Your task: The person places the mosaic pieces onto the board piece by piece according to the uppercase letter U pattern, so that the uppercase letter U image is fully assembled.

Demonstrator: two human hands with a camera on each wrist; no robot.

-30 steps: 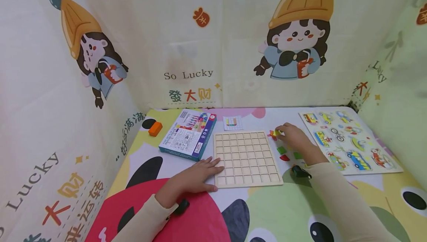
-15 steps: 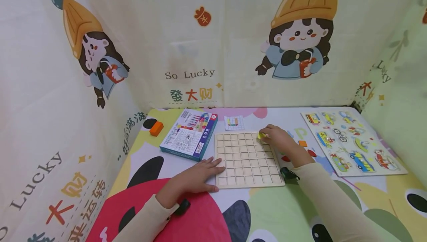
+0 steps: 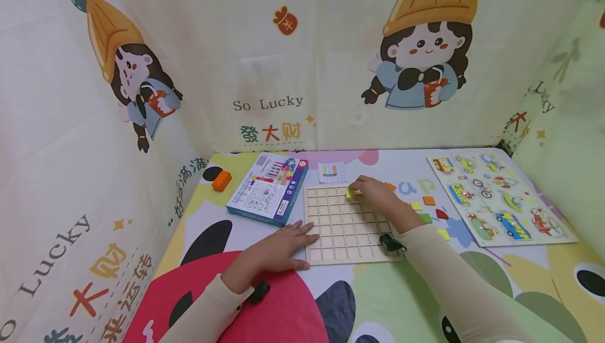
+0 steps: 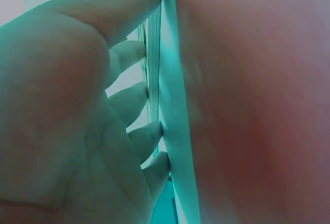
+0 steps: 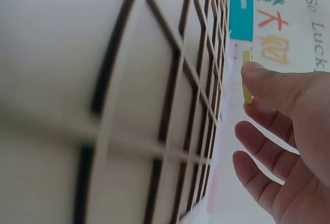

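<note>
A pale wooden grid board lies flat on the table in the middle of the head view. My right hand pinches a small yellow tile over the board's back row of squares. The right wrist view shows that tile edge-on between thumb and index finger, with the other fingers loosely bent. My left hand rests flat at the board's left edge, fingers spread and fingertips at the rim. In the left wrist view the left palm fills much of the frame.
Behind the board lies a small printed card. A blue-and-white box and an orange block stand left. Right of the board are several loose tiles, among them an orange tile and a red tile, then a picture puzzle board.
My right hand has moved left from the loose tiles to the grid board's back row, carrying the yellow tile. The left hand has stayed in place.
</note>
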